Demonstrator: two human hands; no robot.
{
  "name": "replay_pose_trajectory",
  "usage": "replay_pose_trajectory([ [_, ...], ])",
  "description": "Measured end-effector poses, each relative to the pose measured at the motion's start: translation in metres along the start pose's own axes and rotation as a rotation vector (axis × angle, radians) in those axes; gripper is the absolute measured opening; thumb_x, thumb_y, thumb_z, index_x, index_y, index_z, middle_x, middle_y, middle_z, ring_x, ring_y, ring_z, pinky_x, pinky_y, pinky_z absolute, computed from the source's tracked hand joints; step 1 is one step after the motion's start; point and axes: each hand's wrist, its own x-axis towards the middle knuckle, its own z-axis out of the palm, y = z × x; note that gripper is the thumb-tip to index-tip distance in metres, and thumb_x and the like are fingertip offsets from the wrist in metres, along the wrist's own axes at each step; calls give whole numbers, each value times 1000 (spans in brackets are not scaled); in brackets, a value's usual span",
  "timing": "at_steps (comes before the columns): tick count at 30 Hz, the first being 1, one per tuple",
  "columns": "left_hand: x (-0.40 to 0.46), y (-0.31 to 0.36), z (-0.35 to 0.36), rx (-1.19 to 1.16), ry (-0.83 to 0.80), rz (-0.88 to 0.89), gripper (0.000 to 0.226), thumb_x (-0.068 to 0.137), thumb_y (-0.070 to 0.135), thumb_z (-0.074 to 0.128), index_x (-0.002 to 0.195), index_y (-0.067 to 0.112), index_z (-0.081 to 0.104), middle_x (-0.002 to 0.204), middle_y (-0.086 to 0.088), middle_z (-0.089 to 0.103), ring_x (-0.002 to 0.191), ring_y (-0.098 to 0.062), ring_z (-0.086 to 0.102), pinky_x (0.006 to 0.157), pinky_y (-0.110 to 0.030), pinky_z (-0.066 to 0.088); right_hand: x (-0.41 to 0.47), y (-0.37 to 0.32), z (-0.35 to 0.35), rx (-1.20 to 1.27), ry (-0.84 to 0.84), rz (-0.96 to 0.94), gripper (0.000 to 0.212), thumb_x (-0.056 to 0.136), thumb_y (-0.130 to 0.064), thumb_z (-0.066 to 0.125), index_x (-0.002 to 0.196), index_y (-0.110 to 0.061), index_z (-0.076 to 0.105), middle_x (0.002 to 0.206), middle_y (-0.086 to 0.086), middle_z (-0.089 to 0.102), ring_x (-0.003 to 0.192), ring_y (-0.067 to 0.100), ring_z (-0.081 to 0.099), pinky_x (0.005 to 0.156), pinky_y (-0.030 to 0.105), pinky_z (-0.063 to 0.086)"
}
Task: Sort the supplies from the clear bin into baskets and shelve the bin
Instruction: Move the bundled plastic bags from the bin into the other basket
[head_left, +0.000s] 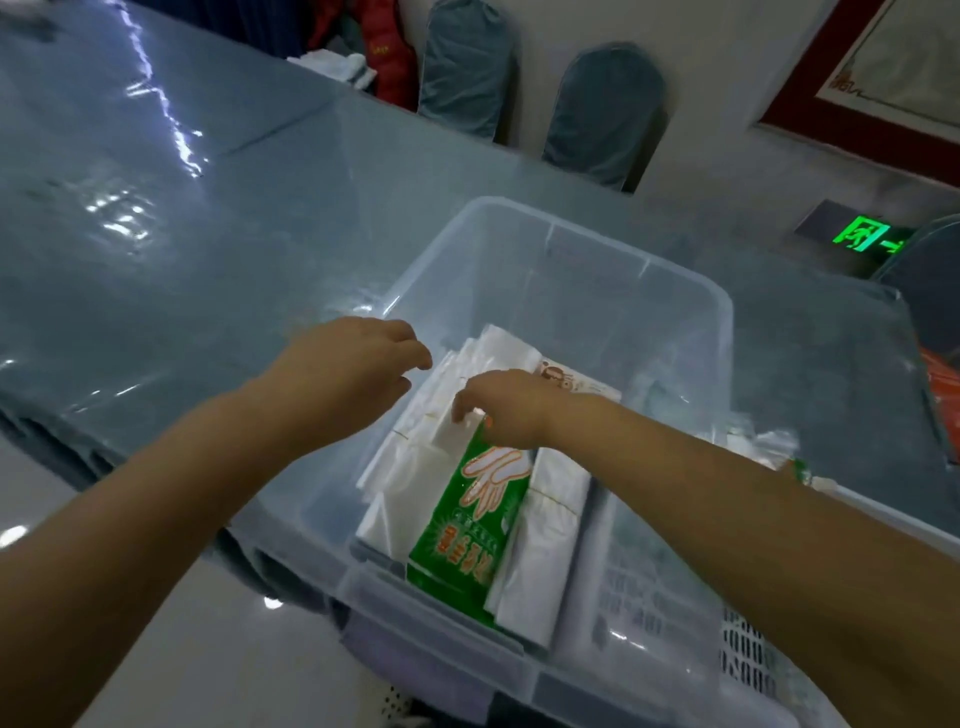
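A clear plastic bin (722, 332) stands on the blue-grey table, at its near edge. Inside lie several white plastic-bag packs (410, 467) and a green glove packet (462, 525) printed with a hand outline. My right hand (506, 410) reaches into the bin, fingertips touching the top end of the green packet and the white pack beside it; whether it grips is not clear. My left hand (353, 374) hovers over the bin's left rim, fingers apart, holding nothing.
A white perforated basket (748, 660) sits right of the bin, near the front. The table (156, 234) wears a shiny plastic cover. Two covered chairs (602, 109) stand against the far wall. Something orange (940, 384) lies at the right edge.
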Motion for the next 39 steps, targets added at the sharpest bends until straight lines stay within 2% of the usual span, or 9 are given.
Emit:
replay_pose_trajectory([
  [4,0,-3,5,10,70,142,27,85,28,59,112,29,63,116,8,65,97,-21,61,75,-28,37,1,-11,14,-364,-81,-142,39,78,-21,59,117,-24,56,113,3,58,104,26,49,81,36,31],
  [8,1,-7,10,7,65,198,27,87,32,55,113,31,61,114,11,65,98,-15,61,81,-26,36,-17,-4,5,-401,-296,-68,37,84,-11,52,117,-27,60,112,2,61,103,26,53,74,35,37],
  [11,1,-8,12,-43,55,184,25,88,34,52,112,34,61,112,13,65,96,-12,61,78,-21,29,-24,1,-8,-186,-547,86,30,86,-14,55,113,-17,66,117,2,62,101,22,58,76,31,44],
  [14,2,-7,10,-72,69,145,25,90,33,49,112,35,61,111,14,65,93,-13,61,74,-20,26,-16,9,-21,232,-600,315,27,82,-25,60,100,-7,71,98,3,69,80,13,60,64,21,45],
  [18,1,-6,8,-115,67,126,24,91,29,49,110,33,63,109,14,67,93,-15,60,72,-21,30,13,15,-4,424,-133,602,27,83,-33,56,79,-6,58,76,6,59,62,20,57,53,27,49],
  [25,0,-9,9,-128,62,126,24,93,29,46,109,33,62,105,15,66,93,-14,59,75,-22,36,46,2,38,1023,312,1005,56,73,-39,72,114,-9,46,101,10,57,88,28,59,75,35,52],
  [28,0,-9,9,-133,55,123,25,93,29,45,111,34,61,106,15,66,93,-13,58,78,-23,39,40,6,36,1046,456,966,42,71,-22,75,104,-14,51,101,8,61,90,28,60,81,38,53],
  [33,1,-8,4,-215,56,103,24,92,23,49,110,28,63,110,11,65,96,-13,59,78,-22,39,13,15,-12,753,566,807,17,76,-21,68,85,-10,59,81,5,60,71,23,57,55,25,41],
  [39,33,-2,-11,-852,102,-205,50,83,28,64,129,18,46,111,10,56,95,-9,59,76,-22,45,-28,-8,-69,1509,745,427,10,78,-10,71,82,-15,64,70,1,73,64,15,70,52,24,54],
])
